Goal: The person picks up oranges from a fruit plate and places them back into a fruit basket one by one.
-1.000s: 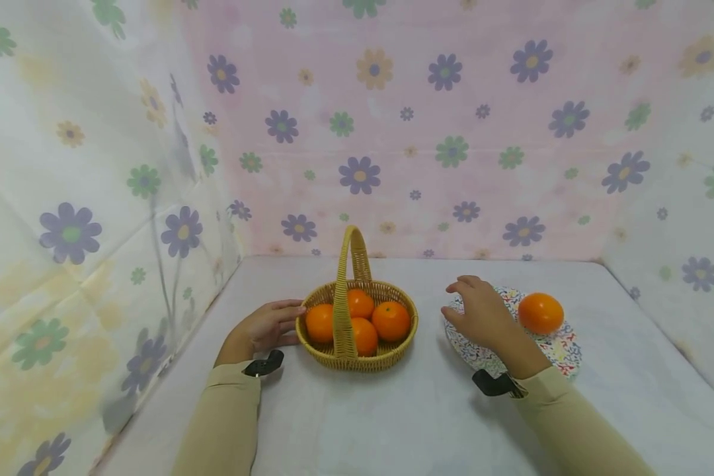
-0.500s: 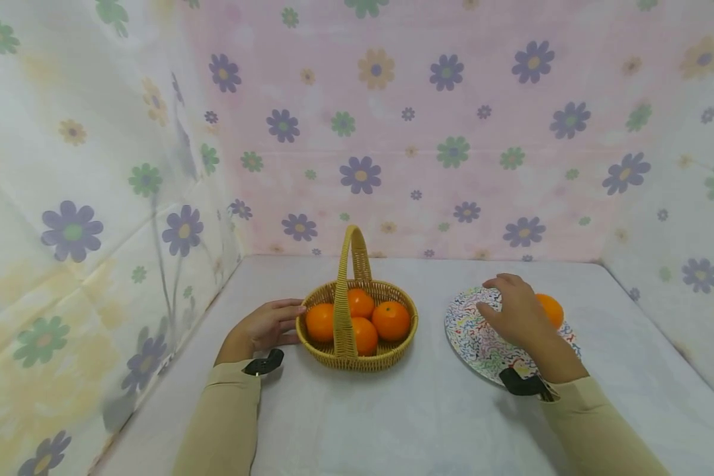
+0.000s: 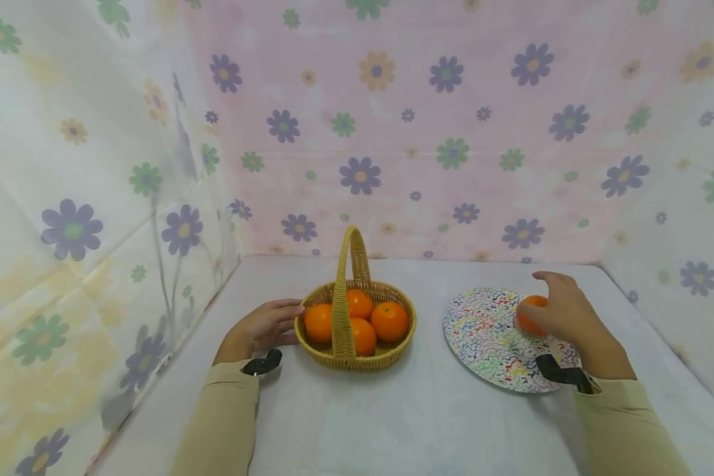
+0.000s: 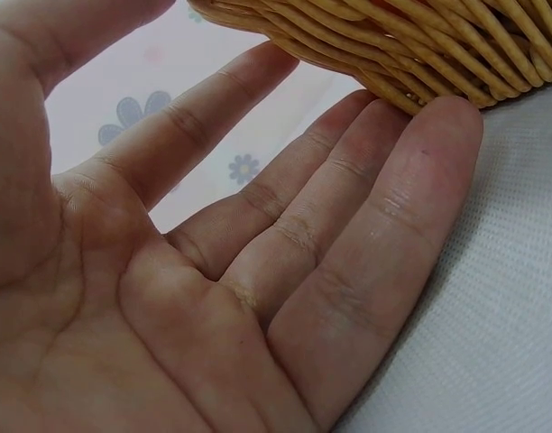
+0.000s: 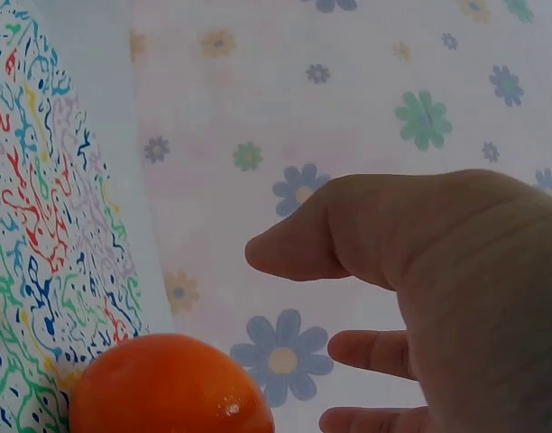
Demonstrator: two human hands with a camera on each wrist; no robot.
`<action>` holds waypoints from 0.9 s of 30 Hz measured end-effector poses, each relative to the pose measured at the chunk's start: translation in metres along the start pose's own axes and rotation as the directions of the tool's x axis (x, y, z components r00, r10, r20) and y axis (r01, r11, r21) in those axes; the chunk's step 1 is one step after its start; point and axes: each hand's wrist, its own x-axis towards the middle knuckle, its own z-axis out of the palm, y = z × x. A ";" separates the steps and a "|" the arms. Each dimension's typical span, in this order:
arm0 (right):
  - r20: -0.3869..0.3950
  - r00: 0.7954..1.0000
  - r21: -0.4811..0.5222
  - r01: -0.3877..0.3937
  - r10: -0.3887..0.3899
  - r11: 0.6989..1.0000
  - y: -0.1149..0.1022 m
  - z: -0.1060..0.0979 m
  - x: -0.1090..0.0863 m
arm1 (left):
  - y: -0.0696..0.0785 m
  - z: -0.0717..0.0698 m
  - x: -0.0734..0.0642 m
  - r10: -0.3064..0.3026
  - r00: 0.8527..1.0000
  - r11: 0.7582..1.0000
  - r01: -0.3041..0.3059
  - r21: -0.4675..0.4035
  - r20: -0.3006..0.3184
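My left hand (image 3: pixel 264 328) rests beside the wicker basket (image 3: pixel 371 363), its extended fingertips at the basket's left side. In the left wrist view, the fingers (image 4: pixel 393 212) lie nearly straight under the woven wall. Several oranges (image 3: pixel 389 322) sit in the basket under its tall arched handle. To the right, one orange (image 3: pixel 531 317) stands on a round plate (image 3: pixel 478 334) with a multicoloured squiggle pattern. My right hand (image 3: pixel 574 317) is at that orange's right side, thumb and fingers spread. The right wrist view shows a gap between the thumb (image 5: pixel 303 239) and the orange.
A white cloth (image 3: pixel 387 420) covers the table. Flower-printed fabric (image 3: pixel 416 178) rises at the back and on both sides. Each wrist has a black camera mount (image 3: pixel 263 363) strapped at the cuff.
My right hand has moved right across the plate, from its left part to the orange's right side. The left hand and the basket have stayed in place.
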 end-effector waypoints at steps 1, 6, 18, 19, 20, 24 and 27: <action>0.009 1.000 0.004 -0.007 0.007 1.000 0.003 -0.002 0.000 | 0.000 0.000 0.000 0.000 1.000 1.000 0.000 0.001 0.003; 0.049 0.999 0.028 -0.022 0.020 0.999 0.013 -0.007 -0.001 | -0.001 -0.002 0.000 -0.006 1.000 1.000 0.006 0.006 0.013; 0.184 0.982 0.073 -0.058 0.044 0.996 0.041 -0.011 -0.006 | 0.002 -0.003 0.002 -0.008 1.000 1.000 0.007 0.009 0.004; 0.195 0.979 0.085 -0.068 0.051 0.994 0.044 -0.010 -0.005 | 0.002 -0.003 0.002 -0.008 1.000 1.000 0.008 0.009 0.000; 0.205 0.977 0.095 -0.075 0.054 0.993 0.046 -0.010 -0.005 | 0.002 -0.003 0.002 -0.009 1.000 1.000 0.009 0.009 0.000; 0.228 0.972 0.122 -0.087 0.058 0.989 0.054 -0.007 -0.002 | 0.000 -0.003 0.003 -0.009 1.000 1.000 0.009 0.008 0.005; 0.244 0.968 0.132 -0.099 0.064 0.986 0.056 -0.006 -0.002 | -0.001 -0.004 0.003 -0.008 1.000 1.000 0.008 0.010 0.012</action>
